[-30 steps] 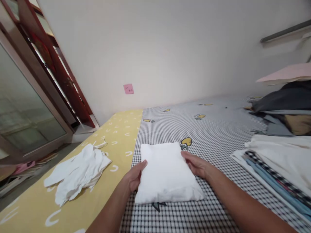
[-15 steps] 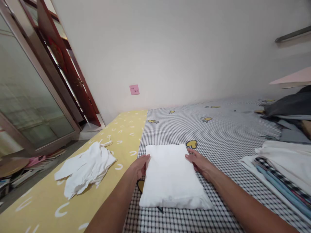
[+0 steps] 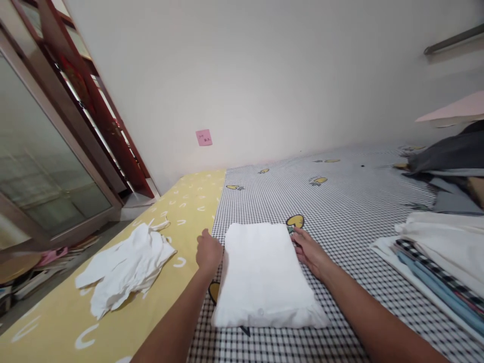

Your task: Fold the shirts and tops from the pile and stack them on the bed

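A folded white garment (image 3: 260,275) lies on the black-and-white checked sheet (image 3: 340,212). My left hand (image 3: 209,252) is at its left edge, fingers curled against or under the cloth's side. My right hand (image 3: 308,250) rests at the garment's right far corner, its fingers tucked along that edge. Both forearms reach in from the bottom of the view, one on each side of the garment.
A crumpled white cloth (image 3: 126,264) lies on the yellow sheet (image 3: 68,322) to the left. Stacked folded clothes (image 3: 442,262) sit at the right, with dark garments (image 3: 449,156) behind. A glass door (image 3: 38,166) and floor clutter are at far left.
Both hands have slid a little farther along the garment's sides, toward its far end. The left hand has turned more upright against the edge. The garment has barely moved.
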Motion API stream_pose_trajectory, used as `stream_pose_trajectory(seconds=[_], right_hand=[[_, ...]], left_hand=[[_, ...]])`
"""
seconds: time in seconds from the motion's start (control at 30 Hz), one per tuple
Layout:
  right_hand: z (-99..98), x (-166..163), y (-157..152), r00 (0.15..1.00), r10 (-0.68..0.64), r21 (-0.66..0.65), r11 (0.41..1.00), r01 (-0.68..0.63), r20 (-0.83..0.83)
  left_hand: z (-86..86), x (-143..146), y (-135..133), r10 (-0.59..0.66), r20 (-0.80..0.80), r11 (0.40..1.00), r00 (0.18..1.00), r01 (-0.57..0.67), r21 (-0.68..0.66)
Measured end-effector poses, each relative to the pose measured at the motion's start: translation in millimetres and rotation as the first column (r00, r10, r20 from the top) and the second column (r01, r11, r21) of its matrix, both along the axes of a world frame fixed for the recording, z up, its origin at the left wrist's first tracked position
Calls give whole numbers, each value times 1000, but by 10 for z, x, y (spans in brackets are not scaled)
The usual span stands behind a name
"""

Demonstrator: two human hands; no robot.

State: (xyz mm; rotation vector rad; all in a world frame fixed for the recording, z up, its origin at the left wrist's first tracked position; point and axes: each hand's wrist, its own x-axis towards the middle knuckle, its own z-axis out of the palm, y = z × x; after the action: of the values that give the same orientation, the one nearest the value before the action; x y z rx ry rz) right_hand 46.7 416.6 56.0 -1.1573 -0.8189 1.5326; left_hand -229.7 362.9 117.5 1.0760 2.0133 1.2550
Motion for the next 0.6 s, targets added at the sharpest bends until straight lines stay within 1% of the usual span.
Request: stream_pose_trajectory(seconds=[0.03, 0.07, 0.1, 0.13, 0.17, 0.2, 0.23, 0.27, 0.33, 0.4, 0.43, 0.5, 0.6], right_hand=[[-10, -21, 5, 1000, -32, 12, 999, 32, 2], [-23, -44, 14, 998, -66, 28, 997, 66, 5], [-36, -68, 28, 995, -104, 49, 993, 103, 10], [-49, -90, 43, 990, -141, 74, 987, 140, 14], [-62, -110, 58, 985, -174, 99, 980, 171, 16], [-72, -127, 71, 981, -193, 122, 974, 190, 14], [-81, -140, 80, 981, -195, 143, 971, 192, 7], [-89, -151, 86, 983, -182, 160, 970, 180, -4], [-105, -163, 86, 991, -129, 185, 974, 132, -27], [-120, -164, 85, 995, -88, 196, 976, 94, -43], [-123, -160, 88, 996, -80, 194, 977, 88, -49], [-108, -144, 97, 994, -88, 175, 980, 98, -62], [-11, -103, 73, 987, -153, 129, 979, 159, -57]], left_hand=[[50, 33, -12, -14, -102, 998, 995, 21, 64], [80, 79, -21, -45, -230, 990, 972, 74, 118], [87, 130, -27, -93, -375, 975, 922, 161, 154], [68, 182, -28, -142, -524, 953, 840, 259, 157], [24, 229, -23, -183, -654, 929, 734, 347, 129], [-43, 265, -12, -221, -747, 908, 627, 411, 76], [-129, 289, 4, -261, -794, 896, 548, 444, 12], [-228, 300, 22, -313, -799, 890, 514, 452, -57], [-438, 293, 59, -412, -777, 876, 476, 441, -195], [-623, 270, 84, -453, -779, 870, 433, 406, -280], [-694, 262, 92, -448, -794, 875, 411, 384, -295], [-784, 264, 98, -406, -832, 896, 378, 342, -282], [-821, 299, 94, -352, -864, 920, 360, 304, -248]])
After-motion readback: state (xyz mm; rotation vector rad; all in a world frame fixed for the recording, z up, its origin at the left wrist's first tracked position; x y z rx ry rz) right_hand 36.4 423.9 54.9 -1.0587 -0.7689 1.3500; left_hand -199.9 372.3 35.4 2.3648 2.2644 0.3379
